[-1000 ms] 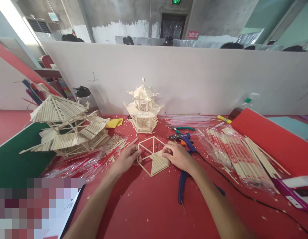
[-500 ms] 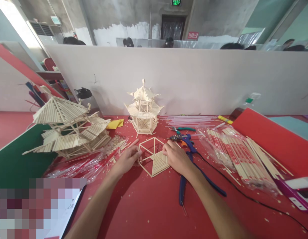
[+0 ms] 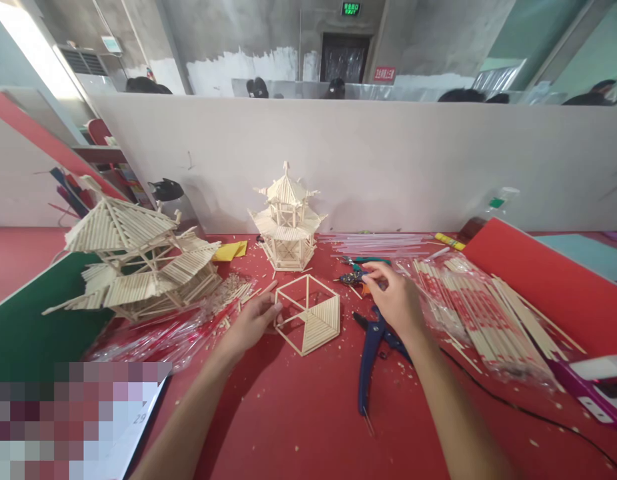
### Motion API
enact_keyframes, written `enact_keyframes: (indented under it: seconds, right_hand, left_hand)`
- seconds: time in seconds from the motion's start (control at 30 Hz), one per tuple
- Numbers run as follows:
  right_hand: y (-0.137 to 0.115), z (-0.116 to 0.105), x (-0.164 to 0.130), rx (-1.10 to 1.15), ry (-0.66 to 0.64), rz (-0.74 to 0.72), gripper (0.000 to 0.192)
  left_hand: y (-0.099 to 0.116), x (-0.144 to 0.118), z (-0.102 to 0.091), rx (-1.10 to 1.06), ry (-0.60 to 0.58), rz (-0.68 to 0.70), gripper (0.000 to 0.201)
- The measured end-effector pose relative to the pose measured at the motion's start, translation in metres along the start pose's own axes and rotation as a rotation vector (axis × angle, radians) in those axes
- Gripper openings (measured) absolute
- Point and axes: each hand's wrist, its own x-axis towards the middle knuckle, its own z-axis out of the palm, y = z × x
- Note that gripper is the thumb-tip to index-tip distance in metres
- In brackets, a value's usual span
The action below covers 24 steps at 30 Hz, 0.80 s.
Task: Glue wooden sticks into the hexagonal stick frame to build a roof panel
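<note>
A hexagonal frame of thin wooden sticks (image 3: 288, 339) lies on the red table, with two adjoining sections filled by parallel sticks. My left hand (image 3: 258, 319) pinches its left corner between thumb and fingers. To the right of the frame, my right hand (image 3: 396, 297) is on a blue hot glue gun (image 3: 349, 277), thumb and fingers around its body and covering its handle. Below that hand lies a blue-handled cutter (image 3: 371, 360), its far handle partly behind my forearm. Green-handled pliers (image 3: 371, 259) rest just beyond the glue gun.
A small stick pagoda (image 3: 287, 227) stands behind the frame, a larger one (image 3: 143, 260) at left. Bundled sticks (image 3: 473, 300) in plastic lie right, near a red board (image 3: 543, 287). A black cord (image 3: 508, 393) crosses the table. A pale partition (image 3: 388, 160) closes the back.
My right hand has left the frame's right side and moved right onto the glue gun. My left hand stays on the frame, which has hardly moved.
</note>
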Motion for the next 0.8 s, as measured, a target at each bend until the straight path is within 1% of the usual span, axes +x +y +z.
enact_keyframes:
  seconds: [0.07, 0.17, 0.27, 0.3, 0.33, 0.43, 0.53, 0.6, 0.7, 0.73, 0.8]
  right_hand:
    - [0.002, -0.006, 0.002, 0.079, -0.03, 0.063, 0.022]
    - [0.003, -0.012, 0.004, 0.158, -0.143, 0.135, 0.028]
    - [0.0, -0.012, 0.003, 0.177, -0.23, 0.151, 0.022]
    - [-0.002, -0.011, 0.002, 0.17, -0.247, 0.153, 0.019]
    - [-0.004, -0.01, 0.001, 0.16, -0.259, 0.154, 0.019]
    - [-0.009, -0.004, -0.003, 0.201, -0.341, 0.16, 0.03]
    - [-0.009, 0.003, -0.007, 0.281, -0.438, 0.144, 0.031]
    - [-0.008, 0.008, -0.009, 0.359, -0.479, 0.105, 0.03]
    - [-0.008, 0.014, -0.012, 0.569, -0.519, 0.065, 0.028]
    - [-0.009, 0.016, -0.013, 0.621, -0.525, 0.078, 0.029]
    - [-0.012, 0.017, -0.013, 0.635, -0.529, 0.142, 0.029]
  left_hand:
    - [0.003, -0.001, -0.001, -0.018, -0.02, -0.023, 0.046]
    - [0.007, -0.002, -0.002, -0.046, -0.031, -0.033, 0.046]
    - [0.007, -0.002, -0.002, -0.081, -0.023, -0.024, 0.044]
    - [0.007, -0.002, -0.002, -0.094, -0.018, -0.019, 0.043]
    - [0.007, -0.002, -0.002, -0.106, -0.012, -0.013, 0.042]
    - [0.007, -0.003, -0.002, -0.144, 0.009, 0.006, 0.039]
    - [0.009, -0.005, -0.002, -0.185, 0.024, 0.018, 0.035]
    - [0.01, -0.006, -0.002, -0.214, 0.033, 0.021, 0.034]
    - [0.012, -0.006, -0.002, -0.253, 0.048, 0.021, 0.035]
    - [0.012, -0.006, -0.002, -0.263, 0.05, 0.021, 0.035]
    - [0.012, -0.006, -0.002, -0.28, 0.05, 0.022, 0.034]
